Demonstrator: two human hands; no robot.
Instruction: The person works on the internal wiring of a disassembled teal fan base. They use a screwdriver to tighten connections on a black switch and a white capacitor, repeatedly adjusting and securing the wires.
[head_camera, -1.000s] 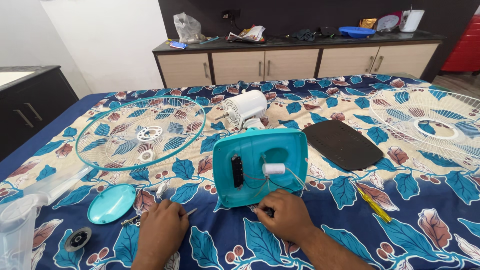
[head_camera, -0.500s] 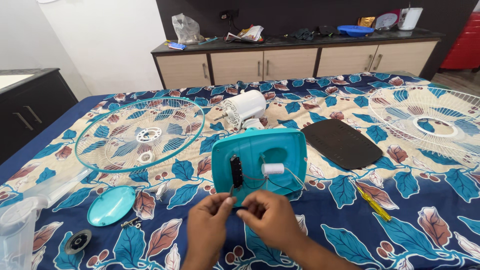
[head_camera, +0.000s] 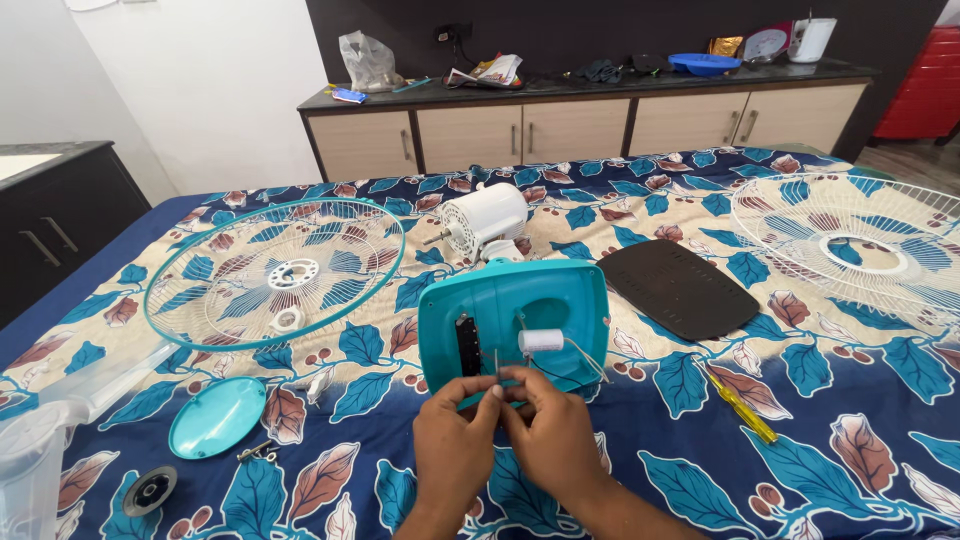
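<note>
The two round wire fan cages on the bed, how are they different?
The left fan cage has a teal rim, while the right fan cage is all white. The left cage shows whole in view; the right cage is cut off by the picture's edge. The left cage has a small white ring at its middle; the right cage has a wider one. Both are round, made of thin wires, and lie on the leaf-patterned bedsheet.
</note>
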